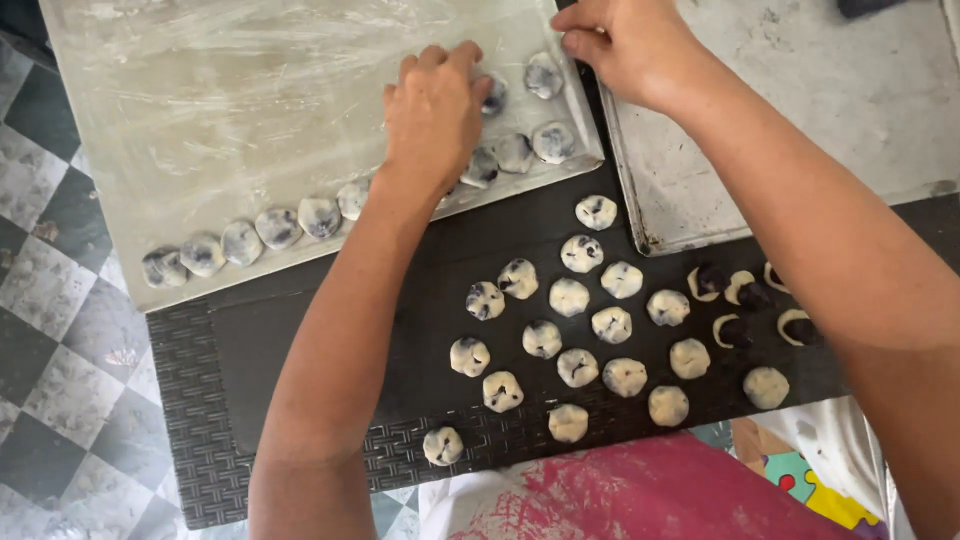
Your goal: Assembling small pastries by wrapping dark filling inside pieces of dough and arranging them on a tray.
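Note:
My left hand point(432, 112) reaches over a tray covered in plastic film point(220, 110), fingertips on a pale dough ball with dark filling point(494, 95). A row of such balls point(280, 227) runs along the tray's near edge. My right hand point(622, 42) rests at the tray's right rim, fingers curled, near another ball point(543, 75). On the black mat point(260, 350) below lie several more filled dough balls point(570, 296) and a few open dough pieces with dark filling point(740, 292).
A bare metal tray point(800, 110) dusted with flour sits at the right. The mat has a woven border point(190, 420) and lies on a checkered tile floor point(60, 330). A pink cloth point(640, 495) is at the bottom.

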